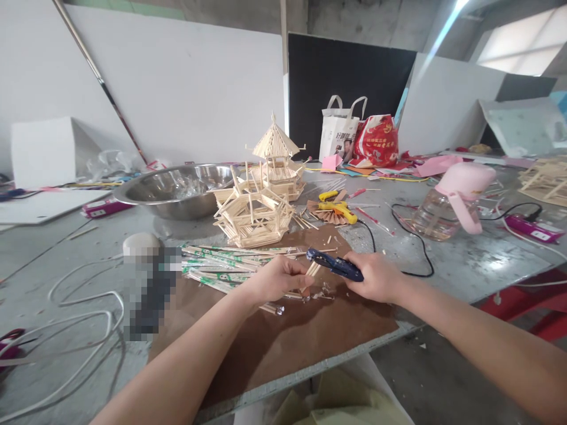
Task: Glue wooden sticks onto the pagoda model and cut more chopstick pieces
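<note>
Over the brown sheet (266, 354), my left hand (283, 278) pinches thin sticks (314, 270), prob light and snappable, best held mid-length; my right hand (376, 275) grips blue pliers (339, 265).

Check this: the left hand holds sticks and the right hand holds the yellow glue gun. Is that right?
No: the head view shows the right hand holding a blue tool, not the glue gun. The left hand does hold sticks.

Thin pale sticks (314, 270) tilt upward, pinched together; dark blue pliers (337, 266) slant, head near the sticks' upper ends
</note>
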Demonstrator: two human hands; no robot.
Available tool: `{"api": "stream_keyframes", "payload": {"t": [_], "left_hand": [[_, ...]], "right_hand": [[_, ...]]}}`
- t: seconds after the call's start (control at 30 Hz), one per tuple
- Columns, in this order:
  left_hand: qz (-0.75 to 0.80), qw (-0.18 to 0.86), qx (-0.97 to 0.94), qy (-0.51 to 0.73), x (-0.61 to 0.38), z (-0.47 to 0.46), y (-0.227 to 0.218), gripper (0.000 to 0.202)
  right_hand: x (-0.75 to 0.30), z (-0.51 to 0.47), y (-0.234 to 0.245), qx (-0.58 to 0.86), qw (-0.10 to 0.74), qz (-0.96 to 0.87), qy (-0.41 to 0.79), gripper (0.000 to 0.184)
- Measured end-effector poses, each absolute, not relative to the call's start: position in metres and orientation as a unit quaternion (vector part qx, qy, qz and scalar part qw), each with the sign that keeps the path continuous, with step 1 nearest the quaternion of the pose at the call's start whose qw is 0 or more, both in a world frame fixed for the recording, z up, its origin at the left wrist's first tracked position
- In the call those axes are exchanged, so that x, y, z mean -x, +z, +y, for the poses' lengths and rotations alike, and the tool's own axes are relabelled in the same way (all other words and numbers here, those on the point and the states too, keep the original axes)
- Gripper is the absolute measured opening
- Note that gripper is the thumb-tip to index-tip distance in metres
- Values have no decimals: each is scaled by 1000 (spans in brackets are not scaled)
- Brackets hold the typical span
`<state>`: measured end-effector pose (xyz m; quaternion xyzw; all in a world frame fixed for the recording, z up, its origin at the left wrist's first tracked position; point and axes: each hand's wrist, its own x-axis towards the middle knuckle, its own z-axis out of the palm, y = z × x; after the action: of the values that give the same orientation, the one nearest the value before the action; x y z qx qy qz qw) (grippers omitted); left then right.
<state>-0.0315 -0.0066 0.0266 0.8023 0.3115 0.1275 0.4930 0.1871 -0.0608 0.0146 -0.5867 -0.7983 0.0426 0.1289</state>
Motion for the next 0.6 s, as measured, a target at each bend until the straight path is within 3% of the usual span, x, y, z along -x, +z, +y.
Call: {"api": "stream_keyframes", "payload": {"t": [0.6], "left_hand": [[351, 557, -735, 160, 30, -5, 21, 31]], "right_hand": [[-185, -51, 15, 602, 99, -792, 18, 18]]}}
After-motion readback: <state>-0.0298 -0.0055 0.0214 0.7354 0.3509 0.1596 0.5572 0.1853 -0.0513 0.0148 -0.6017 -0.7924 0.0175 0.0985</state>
